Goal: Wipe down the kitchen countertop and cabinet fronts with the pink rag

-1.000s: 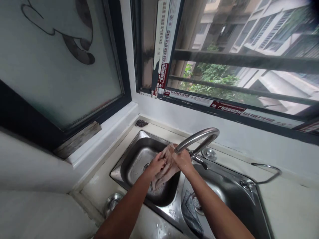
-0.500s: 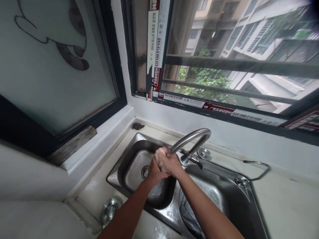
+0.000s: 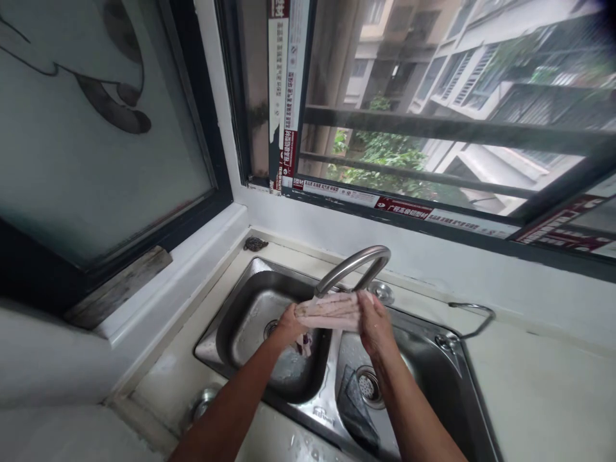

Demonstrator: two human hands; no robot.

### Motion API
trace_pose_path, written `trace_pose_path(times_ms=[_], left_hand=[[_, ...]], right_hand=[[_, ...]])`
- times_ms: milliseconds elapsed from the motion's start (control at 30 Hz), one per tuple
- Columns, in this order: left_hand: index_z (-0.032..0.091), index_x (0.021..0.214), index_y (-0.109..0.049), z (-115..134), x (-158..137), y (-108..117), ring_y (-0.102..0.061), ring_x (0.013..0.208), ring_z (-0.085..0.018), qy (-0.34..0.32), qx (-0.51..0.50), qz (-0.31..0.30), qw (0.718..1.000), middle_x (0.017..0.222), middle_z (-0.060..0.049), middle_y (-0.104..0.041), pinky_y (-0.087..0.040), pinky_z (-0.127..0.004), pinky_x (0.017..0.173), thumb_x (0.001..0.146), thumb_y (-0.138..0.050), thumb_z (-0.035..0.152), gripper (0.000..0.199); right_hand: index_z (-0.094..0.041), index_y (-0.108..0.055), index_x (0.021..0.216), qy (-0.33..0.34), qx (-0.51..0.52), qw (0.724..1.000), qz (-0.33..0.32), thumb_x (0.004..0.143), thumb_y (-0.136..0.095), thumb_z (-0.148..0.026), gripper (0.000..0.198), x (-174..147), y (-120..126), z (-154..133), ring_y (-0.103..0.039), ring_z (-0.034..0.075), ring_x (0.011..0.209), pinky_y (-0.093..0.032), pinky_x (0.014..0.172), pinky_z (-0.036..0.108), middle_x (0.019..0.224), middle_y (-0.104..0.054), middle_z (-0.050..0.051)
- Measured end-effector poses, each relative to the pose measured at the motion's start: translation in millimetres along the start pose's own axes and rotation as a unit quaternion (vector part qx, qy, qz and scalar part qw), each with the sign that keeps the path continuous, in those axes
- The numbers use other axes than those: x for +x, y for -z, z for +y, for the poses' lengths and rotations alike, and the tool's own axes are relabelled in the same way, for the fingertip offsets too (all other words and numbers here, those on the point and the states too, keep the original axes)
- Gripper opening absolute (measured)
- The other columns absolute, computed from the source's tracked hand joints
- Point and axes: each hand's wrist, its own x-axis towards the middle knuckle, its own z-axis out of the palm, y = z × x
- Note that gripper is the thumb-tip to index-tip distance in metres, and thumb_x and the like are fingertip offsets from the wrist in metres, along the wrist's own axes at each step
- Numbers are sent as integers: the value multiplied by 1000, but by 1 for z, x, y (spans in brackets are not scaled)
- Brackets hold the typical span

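Observation:
A pale pink cloth [image 3: 332, 312] with brownish marks is stretched between my two hands, just below the spout of the curved metal faucet [image 3: 353, 262]. My left hand [image 3: 289, 326] is closed round its left end, and a darker patterned bit hangs beneath that hand over the left sink basin [image 3: 250, 301]. My right hand [image 3: 374, 319] grips the other end, over the divider and the right basin. Whether water is running cannot be made out.
A dark grey cloth [image 3: 357, 410] lies in the right basin beside the drain strainer [image 3: 369, 387]. A dark scourer [image 3: 255, 244] sits in the counter's back corner. A metal rack arm [image 3: 474, 319] stands at the right. A metal strainer lid [image 3: 205, 403] lies left of the sink.
My hands were clasped together round the bunched cloth below the spout. Now they have moved apart, and the cloth is spread between them. The view has shifted slightly to the right.

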Motion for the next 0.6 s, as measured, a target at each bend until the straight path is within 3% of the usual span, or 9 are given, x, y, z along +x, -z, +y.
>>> trace_pose_path(times_ms=[133, 233, 367, 467, 600], left_hand=[[23, 99, -59, 20, -2, -7, -62, 94, -22, -54, 63, -22, 996, 88, 1, -64, -48, -31, 87, 48, -71, -5, 59], [23, 103, -57, 34, -4, -17, -61, 93, -21, -83, 91, -46, 991, 90, 1, -61, -46, -30, 89, 49, -68, -6, 62], [23, 111, -53, 47, -8, -21, -60, 95, -21, -101, 107, -59, 987, 93, 0, -61, -46, -29, 90, 54, -67, -2, 63], [23, 114, -51, 52, -10, -18, -60, 94, -22, -102, 115, -50, 987, 95, -1, -61, -47, -30, 88, 53, -66, -2, 68], [24, 114, -51, 51, -12, -14, -61, 90, -22, -102, 122, -34, 987, 96, -2, -61, -48, -30, 84, 51, -64, -2, 69]], right_hand=[[-21, -66, 83, -19, -104, 994, -3, 73, -51, -79, 61, -27, 23, 58, -63, 25, 62, -52, 56, 38, 68, -68, 6], [-22, -66, 84, -24, -149, 987, 49, 70, -54, -72, 53, -41, 38, 84, -67, 29, 76, -56, 68, 43, 79, -71, 8], [-15, -63, 112, -19, -194, 971, 139, 77, -41, -58, 60, -28, 55, 91, -64, 34, 109, -51, 95, 50, 116, -68, 20], [-12, -62, 114, 0, -221, 965, 142, 78, -37, -48, 56, -11, 52, 88, -62, 34, 113, -46, 102, 50, 118, -67, 21], [-11, -63, 108, 31, -259, 954, 144, 78, -34, -37, 49, -3, 30, 84, -60, 33, 109, -44, 102, 50, 110, -66, 22]])
